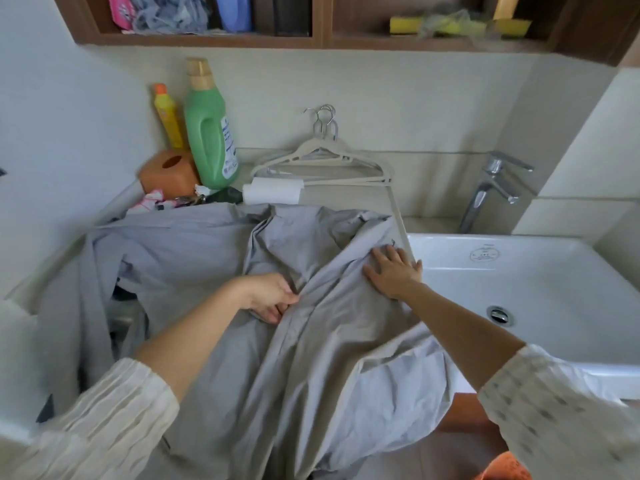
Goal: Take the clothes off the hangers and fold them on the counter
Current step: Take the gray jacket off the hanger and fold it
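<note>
Rumpled grey shirt (311, 341) across counter (349, 199), front placket creased, hem overhanging.

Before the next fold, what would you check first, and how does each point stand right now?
1. Shirt off its hanger: ok; the hangers lie empty behind.
2. Right hand flat on the cloth: ok.
3. Left hand pinching the front edge: ok.
4. Cloth smooth: not ok, wrinkled.
5. Shirt wholly on the counter: not ok, the hem hangs off the front.
6. Buttons done: cannot tell.

shirt (311, 341) hem cut off, shelf items (180, 12) cropped
</note>
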